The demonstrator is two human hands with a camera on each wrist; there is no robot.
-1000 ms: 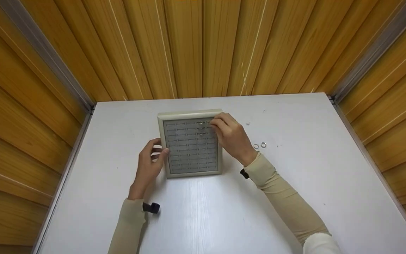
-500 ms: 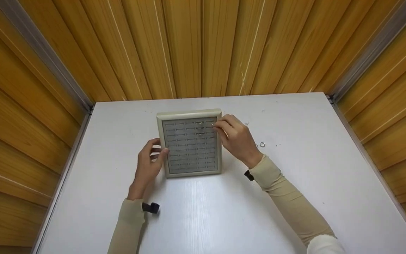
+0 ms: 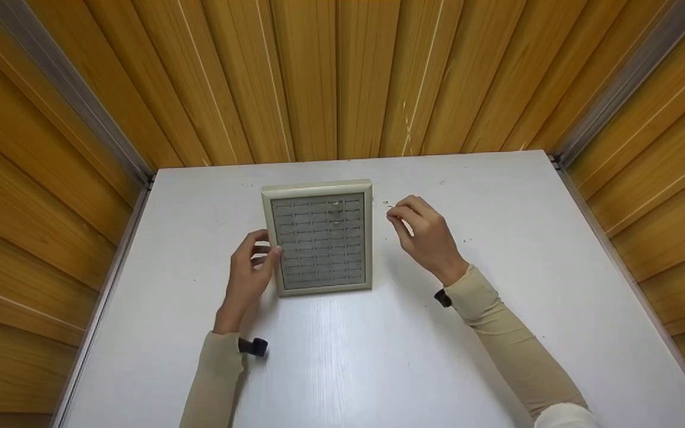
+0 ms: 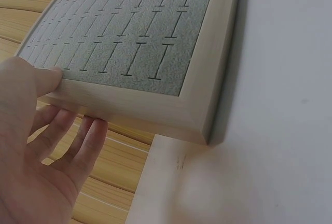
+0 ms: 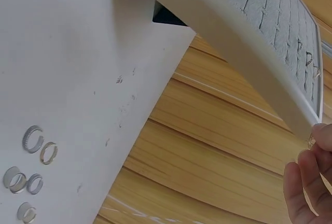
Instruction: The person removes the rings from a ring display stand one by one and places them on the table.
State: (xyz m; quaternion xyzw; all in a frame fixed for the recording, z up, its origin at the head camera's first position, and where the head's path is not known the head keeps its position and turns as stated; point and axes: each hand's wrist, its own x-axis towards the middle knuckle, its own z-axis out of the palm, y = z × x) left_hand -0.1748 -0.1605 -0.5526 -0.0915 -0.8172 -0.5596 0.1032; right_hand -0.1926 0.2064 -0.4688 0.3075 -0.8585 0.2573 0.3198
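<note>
A ring display board (image 3: pixel 321 244), with a pale frame and slotted grey foam, stands leaning back on the table. Several rings (image 3: pixel 335 213) sit in its foam near the upper right. My left hand (image 3: pixel 248 267) grips the board's left side, thumb on the front of the frame and fingers behind. Off the board's right edge, my right hand (image 3: pixel 429 238) pinches a small gold-toned ring (image 5: pixel 311 141) between thumb and fingertips. In the left wrist view, the left thumb lies on the frame (image 4: pixel 119 102).
Loose silver and gold rings (image 5: pixel 34 184) lie on the white table (image 3: pixel 330 368), hidden behind the right hand in the head view. A dark support (image 5: pixel 168 14) shows behind the board. Wood-patterned panels (image 3: pixel 307 83) enclose the table's back and sides.
My right hand has drawn back from the board's upper right corner, moving right with the ring between its fingertips. The left hand keeps its hold on the board.
</note>
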